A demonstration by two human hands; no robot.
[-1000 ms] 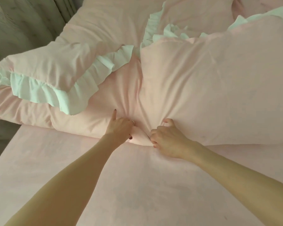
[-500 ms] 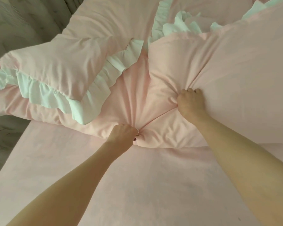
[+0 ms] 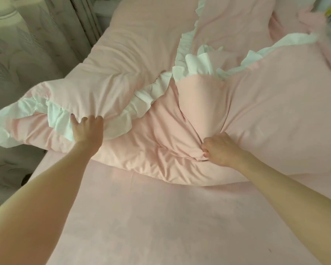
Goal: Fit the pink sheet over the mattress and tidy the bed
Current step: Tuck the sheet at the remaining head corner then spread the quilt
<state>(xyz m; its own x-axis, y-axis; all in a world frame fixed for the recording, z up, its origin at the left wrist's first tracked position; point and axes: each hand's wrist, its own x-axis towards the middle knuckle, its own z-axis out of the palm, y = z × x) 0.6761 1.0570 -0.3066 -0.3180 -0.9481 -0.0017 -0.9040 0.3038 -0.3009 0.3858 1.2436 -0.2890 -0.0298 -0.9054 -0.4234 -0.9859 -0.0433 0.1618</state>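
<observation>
- Where the frame begins at the left: grey patterned curtain [image 3: 27, 60], hanging in folds beside the bed and running down the left edge of the view.
- Left pillow [image 3: 96, 100]: pink case with a white frill [image 3: 59, 119] along its near edge; lies tilted across the bedding, its left end overhanging the side of the bed.
- Left hand [image 3: 88, 131]: resting on the near edge of the left pillow, at the frill. Thumb splayed to the left; fingers bent over the edge into the fabric, which puckers around them, so it grips the pillow there. A ring shows on one finger.
- Pink duvet [image 3: 161, 142]: bunched and creased between the two hands, under both pillows, its near edge lying on the sheet.
- Right hand [image 3: 220, 148]: fingers curled tight around a gathered fold of the duvet at the near-left corner of the right pillow; creases radiate from the grip.
- Right pillow [image 3: 275, 111]: large, pink, white frill along its far edge, lying on the duvet.
- Pink sheet [image 3: 170, 217]: spread flat and smooth over the mattress, filling the near half of the view beneath both forearms.
</observation>
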